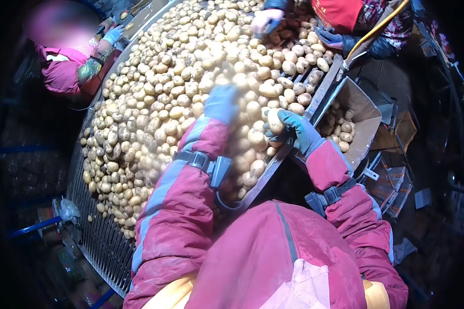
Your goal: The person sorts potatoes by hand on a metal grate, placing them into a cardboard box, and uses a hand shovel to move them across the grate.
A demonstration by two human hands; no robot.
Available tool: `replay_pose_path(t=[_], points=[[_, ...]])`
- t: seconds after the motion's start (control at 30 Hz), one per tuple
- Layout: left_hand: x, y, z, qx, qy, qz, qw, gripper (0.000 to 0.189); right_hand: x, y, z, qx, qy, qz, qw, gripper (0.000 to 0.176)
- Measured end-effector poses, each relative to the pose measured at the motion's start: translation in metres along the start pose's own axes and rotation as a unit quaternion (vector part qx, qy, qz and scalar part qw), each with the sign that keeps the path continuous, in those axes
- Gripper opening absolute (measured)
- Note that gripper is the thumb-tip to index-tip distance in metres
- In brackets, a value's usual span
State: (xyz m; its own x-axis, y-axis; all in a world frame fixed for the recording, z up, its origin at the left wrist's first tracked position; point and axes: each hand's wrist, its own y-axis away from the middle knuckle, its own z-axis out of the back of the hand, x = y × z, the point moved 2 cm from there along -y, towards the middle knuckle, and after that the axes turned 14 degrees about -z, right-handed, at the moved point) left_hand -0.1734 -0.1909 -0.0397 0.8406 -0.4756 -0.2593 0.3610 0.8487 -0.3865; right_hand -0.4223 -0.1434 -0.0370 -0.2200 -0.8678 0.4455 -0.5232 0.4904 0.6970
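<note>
A broad heap of potatoes point(154, 103) covers the slatted sorting table point(103, 247) in front of me. Over the middle of the heap is my left hand point(221, 104), gloved in blue and smeared by motion, so its fingers cannot be made out. My right hand point(296, 131), in a blue-green glove, is closed around a pale potato point(275, 121) near the table's right edge. Just beyond that hand, a cardboard box point(363, 116) holds more potatoes point(341, 129).
A co-worker in pink point(67, 67) stands at the left side. Another person with a red apron point(337, 13) reaches into the heap at the top right. A metal rail point(319, 87) edges the table, and a yellow hose point(379, 26) hangs by the far right corner.
</note>
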Motion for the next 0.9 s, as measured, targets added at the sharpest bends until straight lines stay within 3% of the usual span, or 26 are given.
replay_pose_path(t=[0.13, 0.2, 0.23, 0.3, 0.37, 0.43, 0.5, 0.63, 0.67, 0.77, 0.8, 0.9], points=[[0.012, -0.001, 0.012, 0.041, 0.093, 0.066, 0.993, 0.038, -0.007, 0.018, -0.010, 0.048, -0.058, -0.047, 0.996, 0.039], [0.012, 0.010, 0.008, 0.018, 0.239, 0.150, 0.959, 0.042, -0.015, 0.014, -0.013, 0.146, -0.073, -0.092, 0.982, 0.040], [0.010, 0.016, 0.009, 0.005, 0.308, 0.192, 0.932, 0.044, -0.018, 0.009, -0.013, 0.195, -0.079, -0.115, 0.971, 0.041], [-0.021, 0.027, 0.029, -0.023, 0.500, 0.268, 0.823, 0.047, -0.023, 0.004, -0.016, 0.200, -0.025, -0.087, 0.976, 0.043], [-0.052, 0.039, 0.051, -0.024, 0.562, 0.296, 0.772, 0.045, -0.027, 0.009, -0.025, 0.100, 0.110, -0.051, 0.988, 0.037], [-0.070, 0.054, 0.059, -0.066, 0.630, 0.325, 0.702, 0.039, -0.032, 0.009, -0.038, 0.102, 0.149, 0.021, 0.983, 0.033], [-0.092, 0.061, 0.072, -0.101, 0.616, 0.359, 0.694, 0.035, -0.034, 0.013, -0.060, 0.129, 0.110, -0.012, 0.985, 0.033], [-0.100, 0.082, 0.078, -0.112, 0.597, 0.381, 0.697, 0.033, -0.039, 0.022, -0.084, 0.029, 0.316, 0.083, 0.945, 0.038], [-0.102, 0.086, 0.079, -0.115, 0.587, 0.381, 0.705, 0.032, -0.036, 0.023, -0.087, 0.002, 0.347, 0.067, 0.935, 0.038], [-0.109, 0.090, 0.091, -0.120, 0.590, 0.425, 0.677, 0.028, -0.039, 0.025, -0.095, 0.040, 0.309, -0.006, 0.950, 0.038], [-0.106, 0.096, 0.079, -0.166, 0.557, 0.408, 0.704, 0.026, -0.038, 0.030, -0.097, 0.043, 0.325, -0.019, 0.945, 0.038], [-0.098, 0.111, 0.073, -0.128, 0.501, 0.426, 0.743, 0.021, -0.043, 0.034, -0.100, 0.040, 0.365, -0.047, 0.929, 0.037]])
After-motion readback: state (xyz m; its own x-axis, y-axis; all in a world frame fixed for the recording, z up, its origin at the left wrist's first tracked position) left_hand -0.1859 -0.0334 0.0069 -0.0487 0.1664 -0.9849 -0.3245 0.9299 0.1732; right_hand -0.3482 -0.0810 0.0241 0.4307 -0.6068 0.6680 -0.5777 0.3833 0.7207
